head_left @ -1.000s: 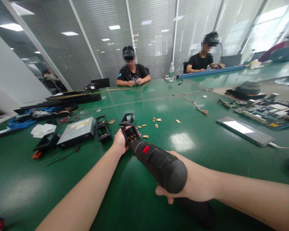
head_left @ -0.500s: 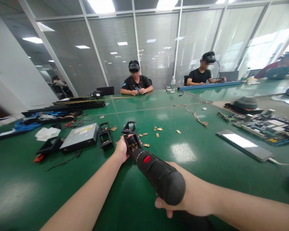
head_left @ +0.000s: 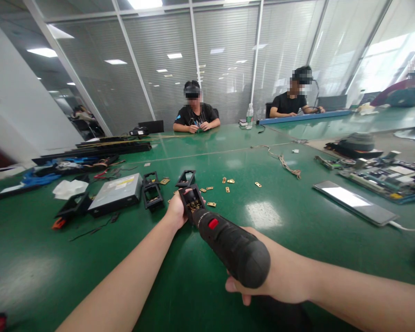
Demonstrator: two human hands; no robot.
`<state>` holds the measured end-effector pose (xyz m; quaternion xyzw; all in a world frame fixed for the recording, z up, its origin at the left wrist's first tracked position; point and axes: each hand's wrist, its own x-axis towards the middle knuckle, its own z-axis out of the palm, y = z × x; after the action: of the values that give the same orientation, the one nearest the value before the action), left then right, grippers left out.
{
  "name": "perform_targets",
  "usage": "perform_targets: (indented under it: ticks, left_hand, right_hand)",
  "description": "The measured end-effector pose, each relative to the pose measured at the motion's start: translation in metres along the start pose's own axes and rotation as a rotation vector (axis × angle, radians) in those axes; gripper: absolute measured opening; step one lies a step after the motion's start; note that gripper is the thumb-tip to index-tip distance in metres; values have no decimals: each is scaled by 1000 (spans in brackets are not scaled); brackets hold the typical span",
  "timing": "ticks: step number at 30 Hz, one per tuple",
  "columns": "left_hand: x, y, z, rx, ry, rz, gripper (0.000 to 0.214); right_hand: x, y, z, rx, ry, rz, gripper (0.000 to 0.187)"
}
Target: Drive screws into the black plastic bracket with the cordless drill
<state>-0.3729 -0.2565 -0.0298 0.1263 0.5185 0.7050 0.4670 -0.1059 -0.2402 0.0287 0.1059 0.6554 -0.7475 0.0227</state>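
My right hand (head_left: 252,276) is wrapped round the grip of a black cordless drill (head_left: 231,246) with a red switch on top. Its front end points away from me, into a black rectangular housing (head_left: 190,199) with brass-coloured parts inside. My left hand (head_left: 175,210) is closed on the left side of this housing and steadies it; some of its fingers are hidden. The drill's tip is hidden by its own body. Just beyond lie small brass plates (head_left: 211,204) with holes. Similar black housings stand nearby, one behind (head_left: 186,178) and one to the left (head_left: 153,197).
Left of the housings lies a silver disc drive (head_left: 115,193), with white tissue (head_left: 69,190) beside it. At right are a phone (head_left: 354,202) on a white cable and a circuit board (head_left: 389,177). A corded bundle (head_left: 290,167) lies farther back. Two people sit across the table (head_left: 228,157).
The whole view has shifted slightly. Both hands keep their hold, and the drill stays at the housing with little visible movement.
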Motion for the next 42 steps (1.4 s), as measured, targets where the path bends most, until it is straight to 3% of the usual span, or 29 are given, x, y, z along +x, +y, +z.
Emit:
perform_targets:
  ticks: [42]
  left_hand:
    - [-3,1,4,-18,17,-23,23]
  right_hand:
    - [-1,1,-1,-47,9,-11,48]
